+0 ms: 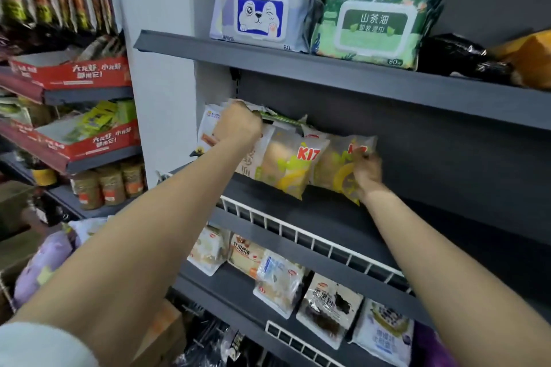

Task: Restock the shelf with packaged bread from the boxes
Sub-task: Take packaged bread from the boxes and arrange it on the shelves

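Standing in a row, the bread packs (pixel 290 167) were gripped by the left hand (pixel 238 125) and pinched by the right hand (pixel 368 171). Soft and light, they were judged best held at the edges.

This is a shop: grey metal shelves (pixel 343 68) with wire front rails (pixel 298 229) carry rows of packaged bread (pixel 290 164), wet-wipe packs (pixel 369 27) and jars (pixel 110 185), with red display cartons (pixel 86 71) of snacks on neighbouring racks.
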`<control>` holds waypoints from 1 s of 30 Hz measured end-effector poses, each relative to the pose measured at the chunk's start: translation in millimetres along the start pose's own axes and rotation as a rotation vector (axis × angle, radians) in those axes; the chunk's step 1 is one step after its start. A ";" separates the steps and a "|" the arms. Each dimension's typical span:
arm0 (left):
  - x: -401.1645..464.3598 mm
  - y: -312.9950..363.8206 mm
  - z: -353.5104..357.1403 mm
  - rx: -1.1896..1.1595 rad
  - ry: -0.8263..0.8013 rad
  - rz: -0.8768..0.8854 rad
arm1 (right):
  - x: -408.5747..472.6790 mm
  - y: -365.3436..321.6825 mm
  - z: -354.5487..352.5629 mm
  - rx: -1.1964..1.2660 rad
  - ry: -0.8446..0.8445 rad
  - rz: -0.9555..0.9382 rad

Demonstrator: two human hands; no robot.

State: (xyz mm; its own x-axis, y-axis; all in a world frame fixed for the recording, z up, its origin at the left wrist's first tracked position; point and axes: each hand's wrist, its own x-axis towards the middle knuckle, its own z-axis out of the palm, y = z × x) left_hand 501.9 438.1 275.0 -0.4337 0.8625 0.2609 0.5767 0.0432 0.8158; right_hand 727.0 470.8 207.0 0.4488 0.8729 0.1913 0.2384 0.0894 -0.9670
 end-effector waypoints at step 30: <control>-31.2 1.6 59.1 -0.244 -0.680 -0.042 | -65.2 4.5 -14.1 -0.381 -0.097 -0.368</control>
State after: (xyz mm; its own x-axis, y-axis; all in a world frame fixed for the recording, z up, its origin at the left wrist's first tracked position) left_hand 557.2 441.0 237.6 0.1201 0.9889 -0.0871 0.3635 0.0379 0.9308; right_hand 710.9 407.6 192.5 0.1995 0.8585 0.4725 0.6689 0.2331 -0.7059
